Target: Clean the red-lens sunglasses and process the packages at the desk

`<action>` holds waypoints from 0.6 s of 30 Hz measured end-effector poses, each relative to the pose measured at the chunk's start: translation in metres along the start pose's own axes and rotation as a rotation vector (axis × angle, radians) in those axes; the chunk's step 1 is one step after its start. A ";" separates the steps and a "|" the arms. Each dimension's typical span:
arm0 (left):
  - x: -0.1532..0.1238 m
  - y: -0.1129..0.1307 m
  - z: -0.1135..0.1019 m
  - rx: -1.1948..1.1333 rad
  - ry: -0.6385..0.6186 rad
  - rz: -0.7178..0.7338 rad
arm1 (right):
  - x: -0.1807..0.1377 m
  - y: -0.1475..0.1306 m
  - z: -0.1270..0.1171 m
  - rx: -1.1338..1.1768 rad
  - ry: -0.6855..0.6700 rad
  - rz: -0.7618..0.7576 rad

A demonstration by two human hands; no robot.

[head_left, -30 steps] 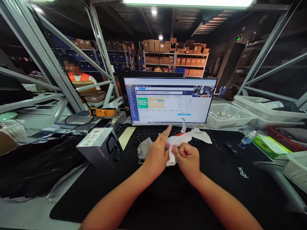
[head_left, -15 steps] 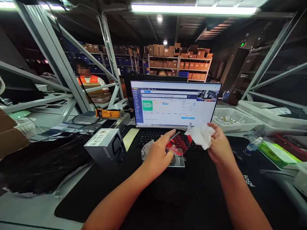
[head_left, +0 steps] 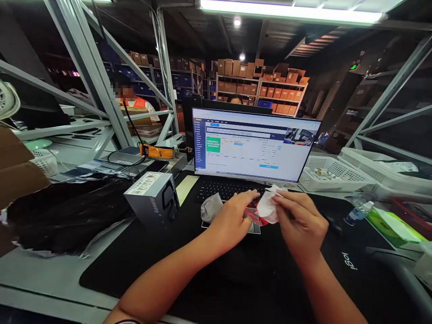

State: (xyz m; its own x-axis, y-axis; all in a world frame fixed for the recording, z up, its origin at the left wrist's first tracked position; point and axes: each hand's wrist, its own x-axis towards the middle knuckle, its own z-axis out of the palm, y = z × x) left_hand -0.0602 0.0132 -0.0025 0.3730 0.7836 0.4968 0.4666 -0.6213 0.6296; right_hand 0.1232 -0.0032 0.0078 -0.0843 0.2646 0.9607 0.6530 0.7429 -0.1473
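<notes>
My left hand [head_left: 232, 220] is closed on a red see-through plastic piece [head_left: 254, 215], mostly hidden by my fingers and the tissue. Its exact kind is unclear. Pinched in the fingers of my right hand [head_left: 302, 220] is a crumpled white tissue [head_left: 267, 207], which overlaps the red piece. A grey cloth bundle [head_left: 211, 209] lies left of my left hand. Under the hands, the edge of a flat silvery item [head_left: 256, 230] shows on the black desk mat [head_left: 270, 274]. A grey box [head_left: 151, 200] with dark eyewear printed on it stands farther left.
Behind my hands are a keyboard [head_left: 216, 189] and a lit monitor [head_left: 249, 155]. A spray bottle [head_left: 358, 213], a green tissue pack [head_left: 393, 227] and white baskets [head_left: 334, 182] stand right. Black plastic wrapping [head_left: 67, 220] lies left. A person in an orange vest [head_left: 138, 103] is beyond the frame.
My right hand has brought the tissue left and down, onto the red piece. My left hand still holds that piece, now lower. The view has shifted slightly.
</notes>
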 end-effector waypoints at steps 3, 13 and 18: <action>0.002 -0.002 -0.004 -0.002 0.075 -0.003 | -0.002 -0.002 0.007 -0.053 -0.211 -0.073; 0.007 -0.013 -0.016 -0.032 0.167 -0.012 | -0.023 -0.005 0.031 -0.023 -0.397 -0.354; 0.005 -0.010 -0.014 -0.023 0.127 0.022 | -0.019 0.001 0.028 -0.025 -0.289 -0.297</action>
State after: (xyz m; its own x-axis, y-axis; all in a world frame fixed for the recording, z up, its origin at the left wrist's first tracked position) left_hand -0.0740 0.0230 0.0018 0.2773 0.7648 0.5815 0.4403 -0.6391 0.6306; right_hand 0.1044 0.0101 -0.0170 -0.4770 0.2054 0.8546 0.5863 0.7987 0.1352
